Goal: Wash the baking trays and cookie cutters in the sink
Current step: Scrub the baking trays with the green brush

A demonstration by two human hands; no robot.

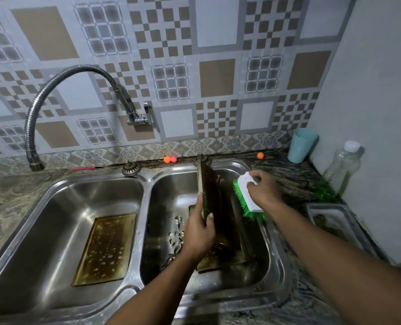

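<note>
Head view, right basin [171,191]: left hand [198,233] grips upright dark baking tray [214,195].
Right hand [264,188]: clutches white, green-bristled brush [251,205].
Left basin [54,219]: flat brownish tray [105,248].

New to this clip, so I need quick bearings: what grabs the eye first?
The left hand holds a dark baking tray on edge in the sink's right basin, while the right hand grips a green-bristled brush beside it. A second, stained tray lies flat in the left basin.

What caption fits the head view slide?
Left hand holds a tray on edge in the right basin, right hand grips a brush by it; a second tray lies in the left basin.
</note>
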